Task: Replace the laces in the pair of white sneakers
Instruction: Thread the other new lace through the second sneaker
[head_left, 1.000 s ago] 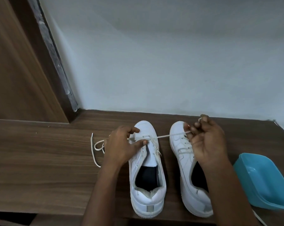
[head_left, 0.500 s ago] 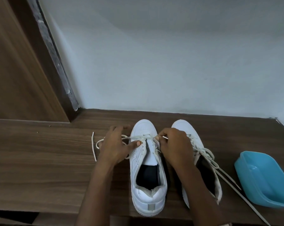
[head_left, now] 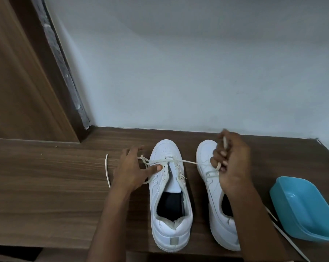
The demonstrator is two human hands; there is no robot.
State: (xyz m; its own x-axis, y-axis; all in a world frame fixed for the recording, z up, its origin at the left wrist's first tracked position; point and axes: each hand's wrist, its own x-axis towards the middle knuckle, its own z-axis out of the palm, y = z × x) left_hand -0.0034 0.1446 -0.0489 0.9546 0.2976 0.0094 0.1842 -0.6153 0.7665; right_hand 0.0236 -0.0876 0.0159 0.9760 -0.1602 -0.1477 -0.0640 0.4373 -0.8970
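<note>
On the dark wood-grain table (head_left: 46, 186) a flat, cream lace end (head_left: 107, 170) lies loose. Just beside it the left hand (head_left: 131, 171) is spread, fingers straight, its thumb pressing the lace (head_left: 190, 162) down at the left shoe (head_left: 169, 224). That shoe is smooth white leather with a dark insole. The lace runs through only the toe-most eyelets, so most of the rows look left to thread. From there it stretches taut over the right shoe (head_left: 207, 154) to the right hand (head_left: 233, 167), which pinches it in curled fingers. The right shoe shows crossed lacing, so it seems done, though I cannot tell whether that lace is new or old. A second lace (head_left: 288, 238) trails beside a glossy blue plastic tub (head_left: 307, 207) with rounded corners.
</note>
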